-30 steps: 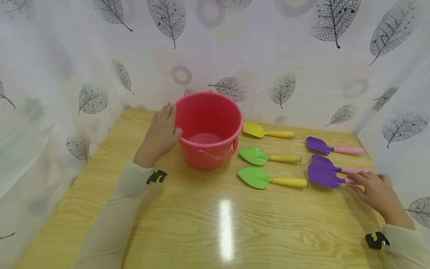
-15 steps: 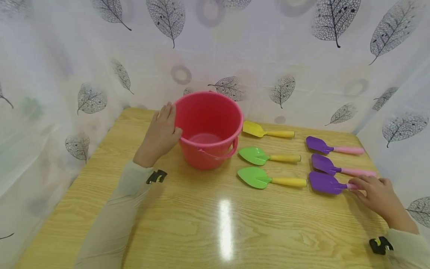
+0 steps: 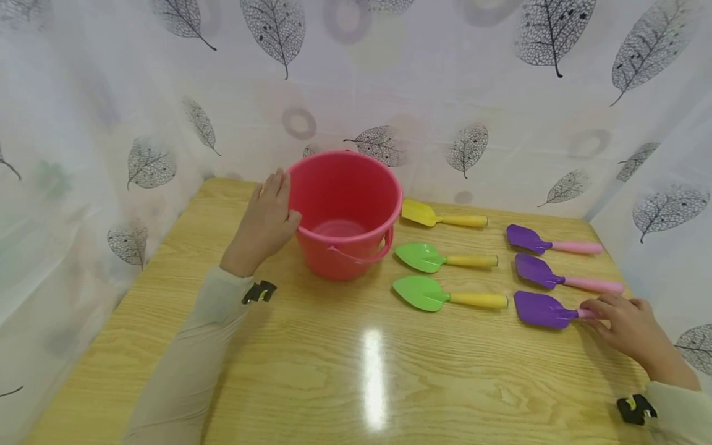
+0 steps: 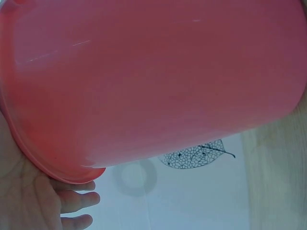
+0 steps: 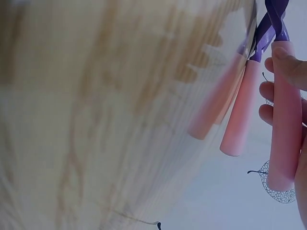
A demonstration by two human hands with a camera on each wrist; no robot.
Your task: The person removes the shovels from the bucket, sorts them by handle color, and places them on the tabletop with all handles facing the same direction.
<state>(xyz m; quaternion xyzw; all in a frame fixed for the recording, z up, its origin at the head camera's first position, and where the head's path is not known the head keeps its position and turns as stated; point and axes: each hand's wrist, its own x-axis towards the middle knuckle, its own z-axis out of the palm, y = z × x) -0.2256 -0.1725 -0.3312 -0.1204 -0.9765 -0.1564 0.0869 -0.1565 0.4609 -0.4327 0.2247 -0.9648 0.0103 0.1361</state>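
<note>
My left hand (image 3: 260, 224) rests at the left rim of a pink-red bucket (image 3: 346, 262), its fingers fairly straight. In the left wrist view, the palm and fingers (image 4: 76, 201) lie against the rim beside the bucket's wall (image 4: 158, 86). At the right, my right hand (image 3: 631, 327) holds the pink handle of the nearest purple hand shovel (image 3: 541, 309). The right wrist view has the thumb and fingers around that handle (image 5: 285, 129). Two more purple shovels, a middle one (image 3: 535, 271) and a rear one (image 3: 525, 239), lie behind it.
Between bucket and purple shovels lie a yellow shovel (image 3: 419, 212), a green trowel (image 3: 421, 256) and a nearer green trowel (image 3: 421, 292), all with yellow handles. The wooden table (image 3: 311, 371) meets a leaf-print curtain (image 3: 423, 93) at the back and sides.
The right hand has drawn the held purple shovel toward the front of the table, away from the middle one it overlapped. The left hand and the bucket stay in place.
</note>
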